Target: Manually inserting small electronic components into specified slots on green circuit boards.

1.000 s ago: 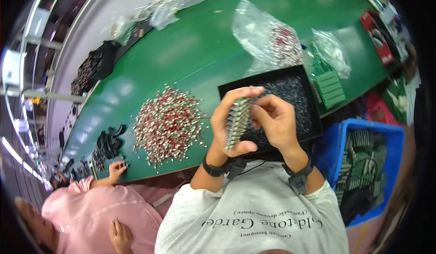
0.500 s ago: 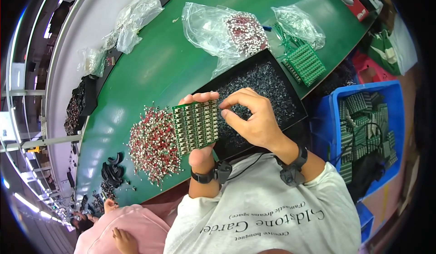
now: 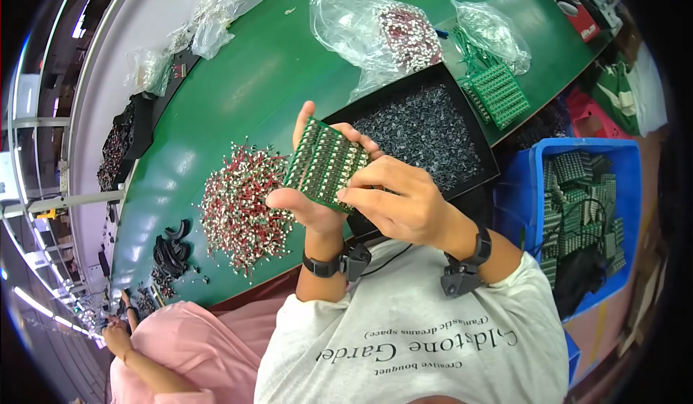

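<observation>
A green circuit-board panel (image 3: 325, 160) with rows of small metal components lies tilted across my left hand (image 3: 315, 215), which grips it with the thumb at the near side and fingers along the far edges. Over the panel's near right edge, my right hand (image 3: 406, 196) has thumb and index finger pinched together at a row of components. Whatever sits between those fingertips is too small to make out. Just beyond my right hand is a black tray (image 3: 476, 119) holding a heap of tiny dark parts (image 3: 422, 133).
Left of my hands, a pile of red-and-white small wired parts (image 3: 242, 205) covers the green table (image 3: 216, 108). Clear plastic bags (image 3: 346, 32) and stacked green panels (image 3: 498, 93) lie farther back. A blue crate (image 3: 628, 187) of panels stands right. A person in pink (image 3: 180, 346) sits left.
The panel has turned from nearly upright to tilted, its far corner raised. My right hand has come down onto its near right edge. The neighbouring person's arm has shifted.
</observation>
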`<action>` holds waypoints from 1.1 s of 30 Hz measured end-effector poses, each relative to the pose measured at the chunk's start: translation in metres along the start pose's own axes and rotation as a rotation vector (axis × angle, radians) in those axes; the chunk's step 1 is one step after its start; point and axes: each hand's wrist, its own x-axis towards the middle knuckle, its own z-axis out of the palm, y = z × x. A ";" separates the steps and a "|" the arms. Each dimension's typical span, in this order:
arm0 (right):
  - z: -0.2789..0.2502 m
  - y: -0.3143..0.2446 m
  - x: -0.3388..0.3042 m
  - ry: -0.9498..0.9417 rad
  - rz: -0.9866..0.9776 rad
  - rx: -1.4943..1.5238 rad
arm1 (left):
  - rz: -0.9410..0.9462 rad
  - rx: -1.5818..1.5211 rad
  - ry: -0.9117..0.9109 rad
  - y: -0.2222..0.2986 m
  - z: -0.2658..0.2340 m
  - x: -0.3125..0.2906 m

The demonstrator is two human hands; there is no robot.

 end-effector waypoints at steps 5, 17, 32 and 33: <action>-0.005 0.006 0.010 -0.026 0.021 -0.033 | 0.029 -0.067 -0.049 0.004 -0.001 0.000; -0.018 0.018 0.004 0.024 0.173 -0.019 | -0.139 0.251 0.107 0.024 0.008 -0.008; -0.027 0.021 0.011 -0.148 -0.369 -0.219 | -0.286 0.758 -0.036 0.023 0.029 0.005; -0.028 0.020 0.009 -0.135 -0.358 -0.192 | -0.310 0.769 -0.049 0.023 0.033 0.006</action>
